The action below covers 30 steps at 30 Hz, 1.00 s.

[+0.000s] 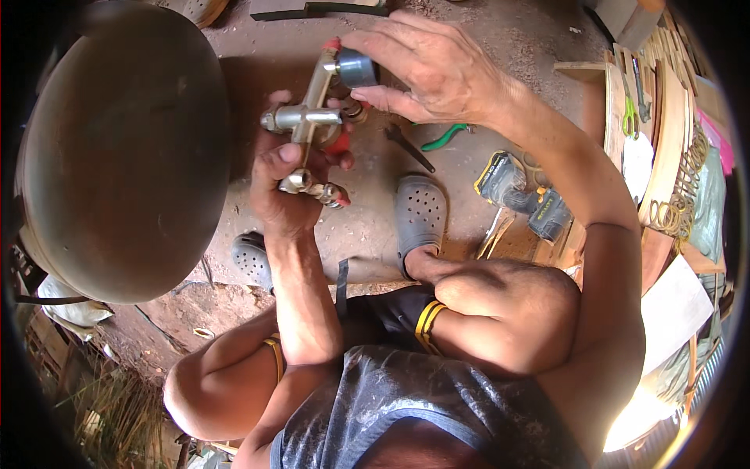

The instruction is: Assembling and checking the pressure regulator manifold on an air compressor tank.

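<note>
My left hand [285, 180] is closed on a metal fitting assembly [306, 117], a long bar crossed by a shiny tube, with short branches and red parts at several ends. Near the upper end of the bar sits a dark cylindrical piece [358, 69], like a gauge body. My right hand [422, 78] has its fingers and thumb curved round this piece from the right. Below my hands on the ground lie a slim dark tool [409, 147] and a green-handled tool [441, 137]; my left fingertips are partly hidden behind the fitting.
A big dark rounded tank [125, 156] fills the left side. Yellow-and-black power tools [547, 215] lie right of my shoe [422, 211]. Stacked boards [660, 133], green scissors [630, 117] and coiled springs [680, 187] line the right edge. A dark bar [316, 9] lies at the top.
</note>
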### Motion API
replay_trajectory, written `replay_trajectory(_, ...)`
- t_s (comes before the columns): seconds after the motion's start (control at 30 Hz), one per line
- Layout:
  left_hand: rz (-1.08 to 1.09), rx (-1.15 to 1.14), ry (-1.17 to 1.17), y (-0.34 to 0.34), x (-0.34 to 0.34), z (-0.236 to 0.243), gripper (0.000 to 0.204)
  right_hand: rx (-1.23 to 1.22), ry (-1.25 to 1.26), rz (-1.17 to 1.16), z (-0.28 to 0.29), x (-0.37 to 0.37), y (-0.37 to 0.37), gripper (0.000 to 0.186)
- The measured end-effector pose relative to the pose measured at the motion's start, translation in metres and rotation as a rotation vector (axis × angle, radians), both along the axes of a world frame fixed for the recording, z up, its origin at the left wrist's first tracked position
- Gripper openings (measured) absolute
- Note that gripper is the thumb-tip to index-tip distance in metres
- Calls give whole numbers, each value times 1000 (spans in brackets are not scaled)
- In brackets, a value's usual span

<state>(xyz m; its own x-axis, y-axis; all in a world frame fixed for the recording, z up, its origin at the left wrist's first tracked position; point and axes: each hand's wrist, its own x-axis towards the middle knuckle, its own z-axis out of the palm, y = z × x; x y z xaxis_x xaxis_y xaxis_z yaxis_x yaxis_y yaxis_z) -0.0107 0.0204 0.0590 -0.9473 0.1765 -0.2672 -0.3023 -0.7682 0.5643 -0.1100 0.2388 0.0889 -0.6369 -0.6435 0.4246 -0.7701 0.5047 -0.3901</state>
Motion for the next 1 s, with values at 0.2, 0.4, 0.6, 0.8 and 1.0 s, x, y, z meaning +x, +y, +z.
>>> replay_trajectory(0.2,16,4,-20,0,0,-3,67,-90,-1113,-229,5,4,-2,50)
replay_trajectory(0.4,1,97,-66,-2,1,-6,65,-19,-482,-164,3,7,-6,57)
replay_trajectory(0.6,8,111,-92,-1,-2,-3,59,29,-335,-193,14,8,0,52)
replay_trajectory(0.8,29,-220,-28,6,-1,8,72,-145,-942,-263,14,2,0,48)
replay_trajectory(1.0,17,-348,-5,12,2,18,82,-188,-292,-74,7,8,1,52)
